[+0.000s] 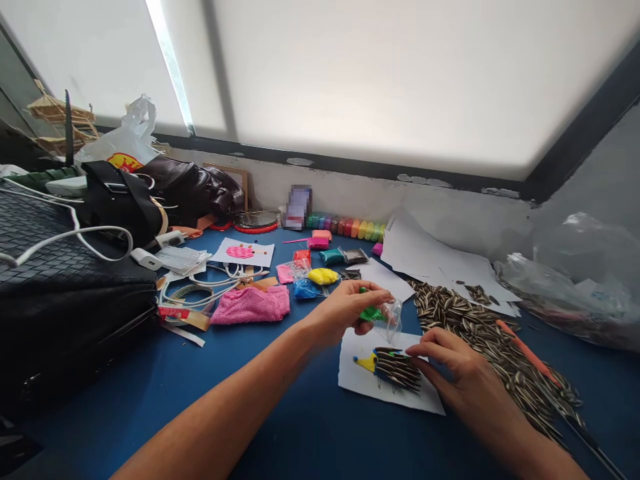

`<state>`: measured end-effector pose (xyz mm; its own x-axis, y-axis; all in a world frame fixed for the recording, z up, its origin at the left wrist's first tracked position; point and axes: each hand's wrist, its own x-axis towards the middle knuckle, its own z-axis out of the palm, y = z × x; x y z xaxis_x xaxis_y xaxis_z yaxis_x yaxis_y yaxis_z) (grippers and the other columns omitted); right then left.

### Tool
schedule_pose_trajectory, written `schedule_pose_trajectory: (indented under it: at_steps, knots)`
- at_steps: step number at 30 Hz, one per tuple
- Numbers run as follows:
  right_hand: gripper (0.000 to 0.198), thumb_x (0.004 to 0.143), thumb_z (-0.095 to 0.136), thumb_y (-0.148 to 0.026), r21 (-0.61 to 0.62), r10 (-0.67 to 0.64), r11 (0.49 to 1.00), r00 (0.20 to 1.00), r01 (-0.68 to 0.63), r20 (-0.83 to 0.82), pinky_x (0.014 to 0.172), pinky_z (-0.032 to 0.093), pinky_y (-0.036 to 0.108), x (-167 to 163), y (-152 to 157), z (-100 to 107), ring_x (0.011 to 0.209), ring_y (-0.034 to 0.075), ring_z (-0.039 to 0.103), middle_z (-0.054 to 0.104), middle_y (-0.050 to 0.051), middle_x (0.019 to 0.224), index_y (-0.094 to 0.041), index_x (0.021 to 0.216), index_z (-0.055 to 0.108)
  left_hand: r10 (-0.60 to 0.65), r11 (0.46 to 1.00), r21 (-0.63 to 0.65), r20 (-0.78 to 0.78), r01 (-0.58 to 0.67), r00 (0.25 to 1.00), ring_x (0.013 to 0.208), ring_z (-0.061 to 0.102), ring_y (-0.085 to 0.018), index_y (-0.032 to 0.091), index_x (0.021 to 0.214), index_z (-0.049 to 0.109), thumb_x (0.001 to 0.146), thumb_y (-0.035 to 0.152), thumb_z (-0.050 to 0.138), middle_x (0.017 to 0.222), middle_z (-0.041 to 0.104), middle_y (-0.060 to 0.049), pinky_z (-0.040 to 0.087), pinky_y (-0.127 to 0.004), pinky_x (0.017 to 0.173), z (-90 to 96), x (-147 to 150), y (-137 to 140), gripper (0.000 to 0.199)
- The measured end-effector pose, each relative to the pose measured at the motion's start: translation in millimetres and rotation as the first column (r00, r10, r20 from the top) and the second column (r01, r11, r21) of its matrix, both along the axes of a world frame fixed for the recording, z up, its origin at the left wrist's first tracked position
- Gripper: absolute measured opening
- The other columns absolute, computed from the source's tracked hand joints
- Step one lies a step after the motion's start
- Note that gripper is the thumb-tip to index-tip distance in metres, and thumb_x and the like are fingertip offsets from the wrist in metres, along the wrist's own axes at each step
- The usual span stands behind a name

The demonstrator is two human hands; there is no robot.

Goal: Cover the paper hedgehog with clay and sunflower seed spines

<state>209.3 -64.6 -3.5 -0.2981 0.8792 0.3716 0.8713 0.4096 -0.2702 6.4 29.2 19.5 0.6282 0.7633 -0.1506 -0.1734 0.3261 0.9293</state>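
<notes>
My left hand is closed around a clear plastic packet of green modelling clay, held just above a white sheet of paper. On that sheet lies a hedgehog figure, with a yellow clay snout, a blue nose tip and sunflower seeds for spines. Small bits of green and blue clay show among the seeds. My right hand has thumb and forefinger pinched together at the figure's upper right edge; anything between the fingertips is hidden.
A heap of sunflower seeds spreads on the right, with an orange stick and scissors-like metal tool across it. Behind are clay packets, a pink cloth and a phone. A black bag fills the left.
</notes>
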Motion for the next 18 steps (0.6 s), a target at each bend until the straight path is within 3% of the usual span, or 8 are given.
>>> schedule_pose_trajectory:
  at_steps: [6, 18]
  knots:
    - [0.019, 0.093, 0.053, -0.025, -0.003, 0.034, 0.999, 0.999, -0.034, 0.016, 0.062, 0.053, 0.027, -0.5, 2.6, -2.5, 0.072, 0.018, 0.066, 0.065, 0.004, 0.082, -0.024, 0.086, 0.070, -0.007, 1.000, 0.015, 0.001, 0.007, 1.000, 0.049, 0.044, -0.006, 0.013, 0.084, 0.060, 0.079, 0.036, 0.070, 0.068, 0.063, -0.004, 0.023, -0.019, 0.041, -2.3, -0.1, 0.7, 0.025]
    - [0.018, 0.094, 0.049, -0.020, 0.046, 0.062, 0.997, 0.996, -0.065, 0.063, 0.059, 0.051, 0.028, -2.6, 2.8, -2.7, 0.071, 0.017, 0.064, 0.063, 0.004, 0.081, -0.023, 0.081, 0.062, -0.016, 1.000, 0.023, -0.001, 0.016, 1.000, 0.049, 0.044, -0.006, 0.014, 0.085, 0.060, 0.079, 0.038, 0.071, 0.068, 0.065, -0.005, 0.023, -0.019, 0.042, -2.3, -0.6, 1.5, 0.027]
